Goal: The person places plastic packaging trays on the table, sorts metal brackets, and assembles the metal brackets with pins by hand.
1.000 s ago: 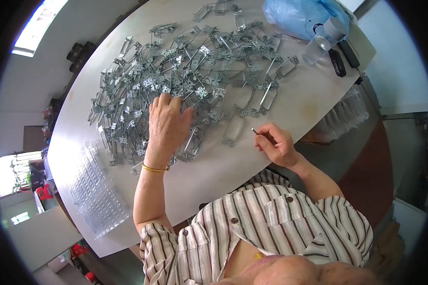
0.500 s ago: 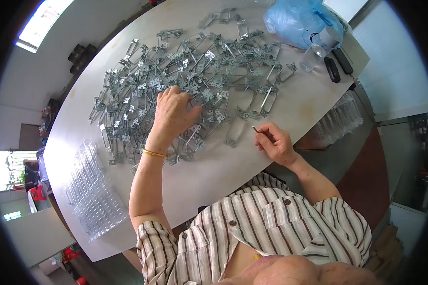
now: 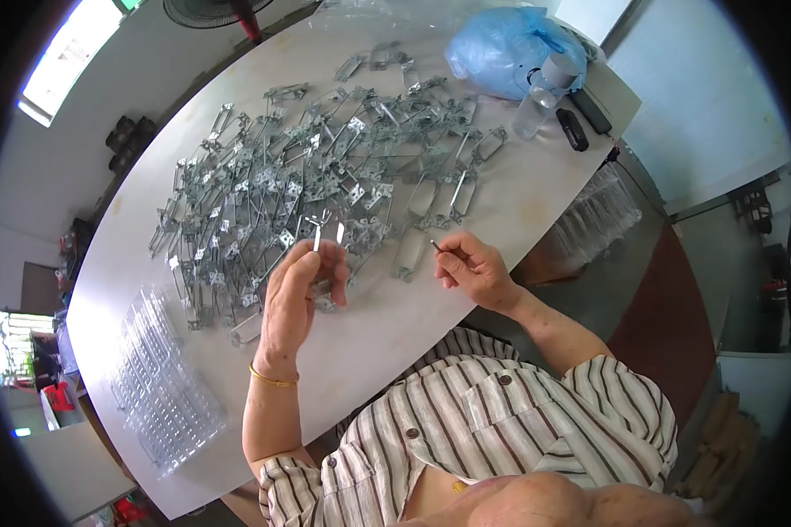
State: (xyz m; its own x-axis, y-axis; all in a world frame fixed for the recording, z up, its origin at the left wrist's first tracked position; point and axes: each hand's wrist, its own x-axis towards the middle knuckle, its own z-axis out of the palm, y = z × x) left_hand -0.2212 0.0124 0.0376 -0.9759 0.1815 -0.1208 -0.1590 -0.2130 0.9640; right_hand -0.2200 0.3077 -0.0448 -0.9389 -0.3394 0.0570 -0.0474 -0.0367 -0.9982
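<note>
Between the thumb and fingers of my left hand (image 3: 303,285) is a metal bracket (image 3: 318,230), its shiny end standing up above the thumb. This hand is just over the near edge of a wide heap of similar wire-and-plate metal brackets (image 3: 277,176). To the right, my right hand (image 3: 475,270) is closed around a thin rod-like tool (image 3: 435,246); only its short dark tip shows and the remainder is hidden in the fingers. One loose bracket (image 3: 407,255) lies on the table just left of my right hand.
Clear plastic blister trays (image 3: 167,386) lie at the table's left edge. At the far right are a blue plastic bag (image 3: 510,53), a clear bottle (image 3: 540,101) and a black case (image 3: 572,130). More clear plastic (image 3: 598,215) sits below the table's right edge.
My left hand has come back from the heap toward me, now with a bracket raised in its fingers. My right hand still grips the thin tool. The whole view has shifted slightly.
</note>
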